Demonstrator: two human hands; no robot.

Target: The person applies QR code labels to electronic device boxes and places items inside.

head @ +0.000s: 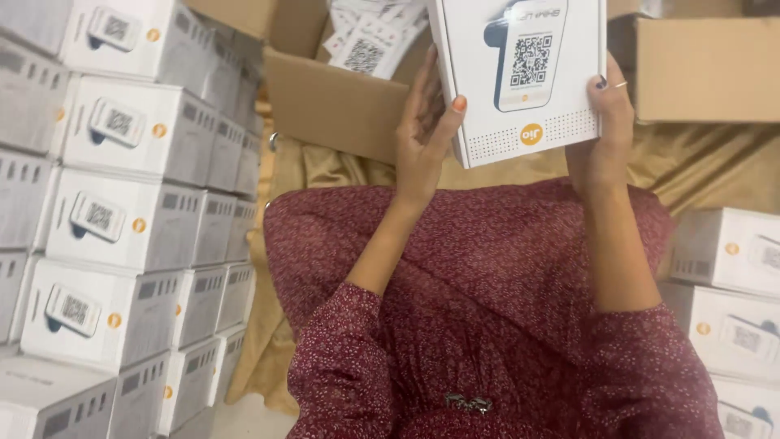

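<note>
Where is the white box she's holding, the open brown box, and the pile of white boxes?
white box point(520, 122): head view, on its printed front.
open brown box point(333, 102): head view, on its near wall.
pile of white boxes point(122, 219): head view, on a middle box's front.

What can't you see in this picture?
- Head view: the top of the white box is cut off by the frame edge.
- Left hand and right hand: most fingers hidden behind the box.
- Inside the cardboard carton: mostly hidden by its wall.
- Stacked boxes: print too small.
</note>
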